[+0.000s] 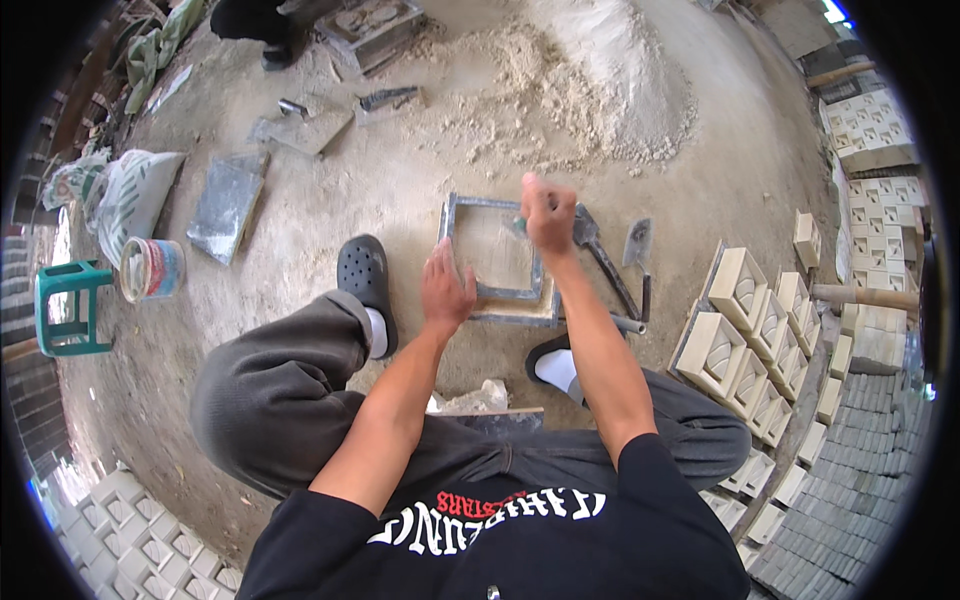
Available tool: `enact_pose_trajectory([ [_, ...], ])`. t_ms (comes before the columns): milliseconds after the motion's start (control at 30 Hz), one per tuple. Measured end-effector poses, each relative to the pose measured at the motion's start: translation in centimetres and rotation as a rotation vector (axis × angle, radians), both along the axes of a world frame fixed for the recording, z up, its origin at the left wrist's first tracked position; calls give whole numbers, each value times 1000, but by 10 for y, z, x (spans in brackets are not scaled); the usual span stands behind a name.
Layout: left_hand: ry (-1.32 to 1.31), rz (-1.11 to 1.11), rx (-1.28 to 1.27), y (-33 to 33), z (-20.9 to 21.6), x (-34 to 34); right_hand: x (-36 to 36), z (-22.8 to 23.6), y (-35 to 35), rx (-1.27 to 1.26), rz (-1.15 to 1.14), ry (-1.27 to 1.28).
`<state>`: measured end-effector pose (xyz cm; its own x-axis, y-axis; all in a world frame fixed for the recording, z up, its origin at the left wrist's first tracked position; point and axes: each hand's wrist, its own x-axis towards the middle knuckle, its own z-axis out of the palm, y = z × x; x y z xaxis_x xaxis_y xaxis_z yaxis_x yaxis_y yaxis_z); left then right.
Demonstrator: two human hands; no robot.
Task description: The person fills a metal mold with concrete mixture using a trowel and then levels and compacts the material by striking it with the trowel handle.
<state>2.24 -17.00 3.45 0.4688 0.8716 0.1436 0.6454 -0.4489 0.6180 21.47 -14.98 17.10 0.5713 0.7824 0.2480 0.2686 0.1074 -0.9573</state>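
Between my feet lies a square grey metal mould frame (498,293) with pale, sandy material inside it. My left hand (447,287) rests on the frame's left bar near its lower corner, fingers stretched out. Over the right side of the frame, my right hand (549,215) is closed in a fist around something small; a bit of green shows beside it, too blurred to name. Just right of the frame lie a long-handled dark metal tool (606,262) and a small trowel (637,243).
A heap of pale powder (620,85) rises ahead. Cast blocks (715,350) stand in rows at right. Leftward are a metal plate (228,208), a bucket (153,268), a green stool (72,308) and a sack (140,195). A float (303,122) lies farther off.
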Motion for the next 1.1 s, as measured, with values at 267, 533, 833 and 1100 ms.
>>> enact_pose_trajectory([
  [267,8,8,-42,0,-1,2,10,-2,4,-26,47,201],
  [533,115,-7,38,0,1,6,30,12,-5,67,-99,351],
  [833,365,-375,125,15,23,69,195,64,-99,319,-740,819],
  [1100,526,-413,62,-11,25,102,251,-63,-229,316,-1183,995],
])
